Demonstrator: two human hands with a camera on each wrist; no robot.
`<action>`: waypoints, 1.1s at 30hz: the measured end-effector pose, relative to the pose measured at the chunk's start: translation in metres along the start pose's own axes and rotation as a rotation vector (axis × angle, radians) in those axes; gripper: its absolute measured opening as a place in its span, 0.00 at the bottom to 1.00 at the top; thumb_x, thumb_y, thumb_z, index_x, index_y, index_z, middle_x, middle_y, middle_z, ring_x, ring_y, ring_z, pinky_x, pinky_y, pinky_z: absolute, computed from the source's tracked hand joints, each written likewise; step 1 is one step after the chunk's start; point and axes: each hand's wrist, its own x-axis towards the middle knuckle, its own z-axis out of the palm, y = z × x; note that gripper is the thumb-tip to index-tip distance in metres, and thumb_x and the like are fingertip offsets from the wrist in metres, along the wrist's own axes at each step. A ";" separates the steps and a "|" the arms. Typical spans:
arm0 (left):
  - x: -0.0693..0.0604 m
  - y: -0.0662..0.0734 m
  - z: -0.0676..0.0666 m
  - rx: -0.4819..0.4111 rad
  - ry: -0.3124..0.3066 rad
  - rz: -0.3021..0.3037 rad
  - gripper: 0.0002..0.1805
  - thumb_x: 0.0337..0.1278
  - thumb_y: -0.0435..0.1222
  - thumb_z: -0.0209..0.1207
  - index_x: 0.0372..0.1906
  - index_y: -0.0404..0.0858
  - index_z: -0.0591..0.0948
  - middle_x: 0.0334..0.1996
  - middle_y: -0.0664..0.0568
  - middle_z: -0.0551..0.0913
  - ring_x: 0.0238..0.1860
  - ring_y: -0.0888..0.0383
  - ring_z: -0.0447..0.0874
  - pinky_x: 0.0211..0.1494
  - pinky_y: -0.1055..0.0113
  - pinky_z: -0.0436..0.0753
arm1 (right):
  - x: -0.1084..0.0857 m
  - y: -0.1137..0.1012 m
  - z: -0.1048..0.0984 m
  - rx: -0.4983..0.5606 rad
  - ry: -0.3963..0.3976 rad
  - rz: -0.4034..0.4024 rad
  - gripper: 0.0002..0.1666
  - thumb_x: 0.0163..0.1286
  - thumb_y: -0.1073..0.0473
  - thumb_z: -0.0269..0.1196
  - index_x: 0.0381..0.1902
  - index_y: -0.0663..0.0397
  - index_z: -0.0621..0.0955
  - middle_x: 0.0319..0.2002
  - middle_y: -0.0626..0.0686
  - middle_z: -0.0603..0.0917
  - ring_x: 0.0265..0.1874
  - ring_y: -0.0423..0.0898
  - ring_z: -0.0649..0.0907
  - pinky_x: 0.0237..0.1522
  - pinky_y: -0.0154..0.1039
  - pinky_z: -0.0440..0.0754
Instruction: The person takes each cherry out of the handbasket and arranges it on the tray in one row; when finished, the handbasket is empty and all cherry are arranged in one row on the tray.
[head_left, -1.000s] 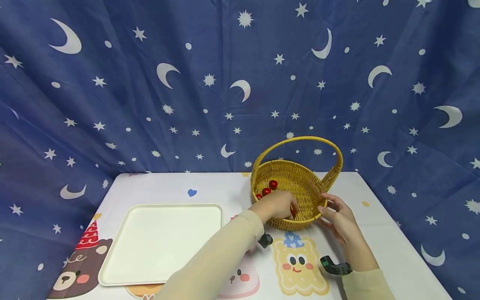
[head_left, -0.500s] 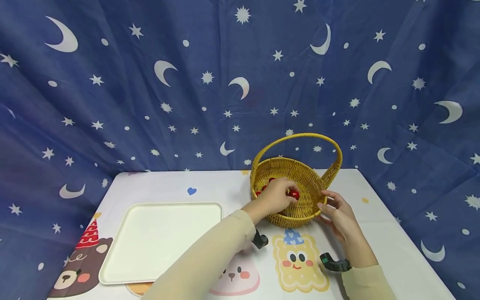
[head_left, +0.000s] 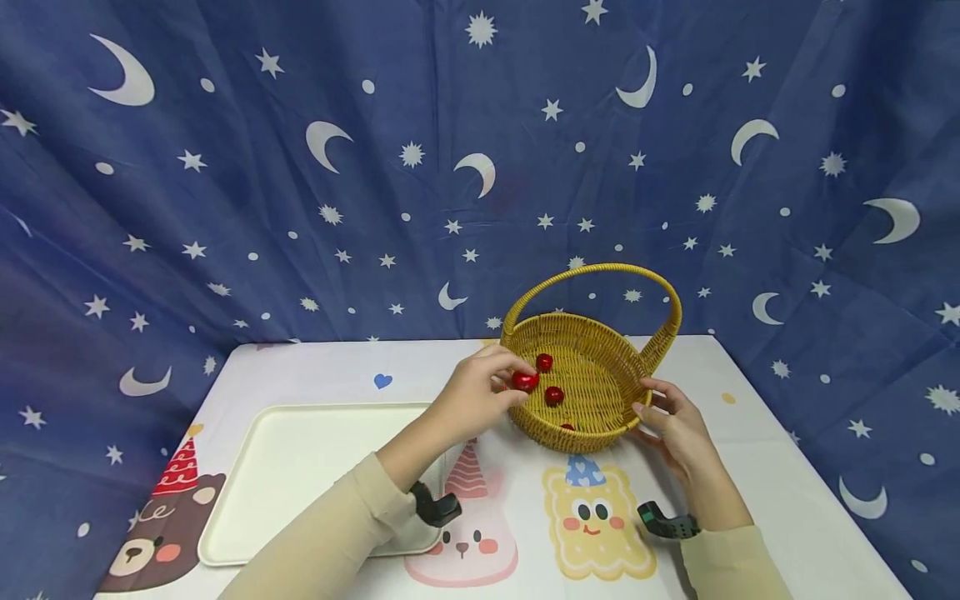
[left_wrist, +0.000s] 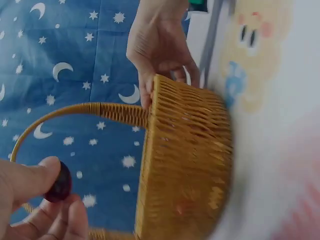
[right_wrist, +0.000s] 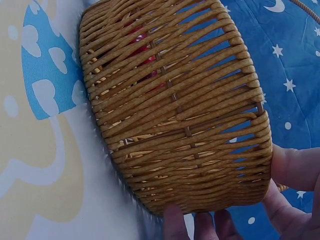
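Between the thumb and fingers of my left hand (head_left: pixel 480 387) is a glossy dark red cherry (left_wrist: pixel 60 184), held at the left rim of a yellow-brown wicker basket (head_left: pixel 592 371). Inside the basket lie more cherries: one towards the back (head_left: pixel 544 362), one near the middle (head_left: pixel 554 396), and one partly hidden by the front rim. My right hand (head_left: pixel 678 433) grips the basket's right side. In the right wrist view its thumb (right_wrist: pixel 295 167) is at the rim, with the fingers around the woven wall.
A white rectangular tray (head_left: pixel 322 475) lies on the left of the table, partly covered by the left forearm. The basket's tall arched handle (head_left: pixel 618 267) rises above it. A blue star-and-moon curtain (head_left: pixel 337 208) hangs behind the table.
My left hand has come up out of the basket with a cherry and moved left to its rim, uncovering the cherries inside. The right hand has stayed at the basket's side.
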 end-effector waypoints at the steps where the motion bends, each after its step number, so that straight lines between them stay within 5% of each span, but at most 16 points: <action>1: -0.009 -0.005 -0.006 -0.005 0.013 -0.023 0.15 0.60 0.30 0.75 0.51 0.43 0.90 0.48 0.56 0.86 0.46 0.59 0.88 0.51 0.62 0.89 | 0.000 0.000 0.000 -0.002 0.001 0.001 0.32 0.79 0.65 0.63 0.77 0.53 0.67 0.62 0.56 0.69 0.54 0.43 0.82 0.51 0.39 0.90; 8: -0.057 -0.058 -0.027 0.038 0.066 -0.247 0.15 0.57 0.25 0.75 0.47 0.42 0.90 0.45 0.53 0.85 0.41 0.60 0.85 0.41 0.69 0.86 | 0.001 0.001 0.000 -0.018 0.005 0.003 0.32 0.80 0.65 0.62 0.77 0.53 0.67 0.66 0.59 0.68 0.54 0.43 0.82 0.51 0.38 0.89; 14: -0.076 -0.085 -0.035 0.144 0.024 -0.351 0.14 0.57 0.25 0.73 0.47 0.41 0.90 0.41 0.52 0.83 0.39 0.57 0.79 0.43 0.66 0.80 | 0.000 0.001 0.001 -0.010 0.013 0.009 0.33 0.80 0.65 0.62 0.78 0.52 0.67 0.68 0.59 0.68 0.52 0.39 0.83 0.52 0.37 0.89; 25: -0.081 -0.094 -0.036 0.225 -0.038 -0.384 0.12 0.54 0.30 0.77 0.41 0.44 0.89 0.35 0.51 0.82 0.35 0.57 0.75 0.42 0.62 0.75 | 0.000 0.000 0.003 -0.009 0.011 0.007 0.33 0.80 0.65 0.62 0.78 0.54 0.66 0.70 0.62 0.66 0.55 0.42 0.82 0.52 0.37 0.89; 33: -0.073 -0.087 -0.041 0.229 -0.046 -0.382 0.18 0.52 0.30 0.78 0.49 0.43 0.91 0.44 0.47 0.85 0.34 0.58 0.78 0.42 0.62 0.78 | 0.001 0.001 0.001 -0.023 0.015 0.014 0.33 0.80 0.64 0.62 0.79 0.53 0.66 0.69 0.60 0.66 0.54 0.42 0.82 0.51 0.36 0.89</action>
